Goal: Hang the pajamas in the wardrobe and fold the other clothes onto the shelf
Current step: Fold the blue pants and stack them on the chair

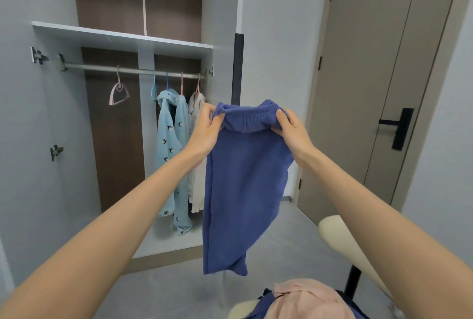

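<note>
Right now the blue trousers [243, 177] hang in mid-air in front of the open wardrobe [115, 152], held up by their elastic waistband [248, 113]. The left hand [207, 131] pinches the left end of that band, thumb on the near side and fingers tucked behind the cloth. The right hand [291, 129] grips the right end the same way, so the band is stretched between the two. Below the hands the cloth drops straight and ends in a turned-up fold. The legs lie one over the other, and I cannot tell them apart.

Farther off and to the left, light blue pajamas [171, 154] with a small dark bird print hang from the rail [102, 67]. A white garment [197, 177] hangs just beside them, partly hidden behind the left hand and the trousers. An empty pink hanger [118, 93] hangs alone farther left on the rail, and the white shelf [122, 37] runs above it.

Near me, at the bottom edge, a pink garment [307, 300] lies bunched on something dark blue, both cut off by the frame. To the right stands a closed door [371, 75] with a black handle [399, 126].
</note>
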Available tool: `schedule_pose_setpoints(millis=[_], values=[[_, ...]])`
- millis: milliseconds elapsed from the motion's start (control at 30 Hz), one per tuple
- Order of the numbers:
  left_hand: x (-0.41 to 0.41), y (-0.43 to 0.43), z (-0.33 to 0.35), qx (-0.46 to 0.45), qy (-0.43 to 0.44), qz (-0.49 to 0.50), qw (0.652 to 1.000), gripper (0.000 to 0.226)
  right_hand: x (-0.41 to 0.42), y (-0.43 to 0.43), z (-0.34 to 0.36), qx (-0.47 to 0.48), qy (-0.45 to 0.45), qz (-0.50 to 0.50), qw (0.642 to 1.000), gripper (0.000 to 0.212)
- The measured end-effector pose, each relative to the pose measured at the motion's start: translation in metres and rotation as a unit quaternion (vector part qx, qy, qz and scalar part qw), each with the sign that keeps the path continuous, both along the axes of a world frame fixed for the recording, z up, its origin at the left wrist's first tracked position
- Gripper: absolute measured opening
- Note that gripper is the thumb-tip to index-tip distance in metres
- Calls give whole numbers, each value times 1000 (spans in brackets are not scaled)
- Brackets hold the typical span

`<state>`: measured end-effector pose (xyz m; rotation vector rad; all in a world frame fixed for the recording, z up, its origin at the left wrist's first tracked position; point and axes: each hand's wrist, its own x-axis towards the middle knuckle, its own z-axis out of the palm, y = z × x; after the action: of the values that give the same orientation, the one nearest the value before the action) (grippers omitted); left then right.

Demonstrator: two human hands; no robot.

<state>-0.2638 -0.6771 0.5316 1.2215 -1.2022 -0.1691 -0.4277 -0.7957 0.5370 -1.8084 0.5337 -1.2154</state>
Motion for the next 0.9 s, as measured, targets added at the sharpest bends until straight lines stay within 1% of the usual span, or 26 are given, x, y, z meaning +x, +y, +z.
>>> schedule_pose_setpoints(millis=[133, 200, 267, 333, 400, 433, 533, 600, 700, 800, 900], values=[[-46, 14, -26, -4, 57, -64, 996, 14, -44, 11, -19, 19, 8, 4, 1000, 36], [-68, 24, -41, -5, 65, -78, 995, 14, -70, 23, -31, 21, 29, -2, 999, 29], [-89, 34, -57, 3, 75, -101, 992, 13, -98, 36, -42, 25, 49, -11, 998, 28], [-109, 44, -73, 28, 76, -128, 988, 14, -127, 53, -54, 25, 50, -25, 998, 24], [-130, 54, -89, 66, 58, -143, 986, 17, -154, 71, -66, 28, 31, -47, 998, 21], [-140, 59, -98, 87, 52, -151, 983, 19, -167, 80, -73, 26, 29, -65, 997, 22], [-166, 73, -124, 163, 46, -163, 972, 24, -201, 98, -103, 17, 72, -130, 989, 31], [-182, 82, -142, 207, 18, -166, 964, 26, -221, 107, -127, 35, 87, -151, 984, 31], [-201, 92, -170, 232, -29, -174, 957, 17, -246, 120, -159, 57, 102, -172, 978, 29], [-210, 97, -195, 248, -84, -142, 955, 20, -263, 128, -186, 82, 119, -163, 976, 29], [-214, 103, -216, 266, -171, -94, 944, 25, -277, 133, -207, 97, 171, -150, 969, 28]])
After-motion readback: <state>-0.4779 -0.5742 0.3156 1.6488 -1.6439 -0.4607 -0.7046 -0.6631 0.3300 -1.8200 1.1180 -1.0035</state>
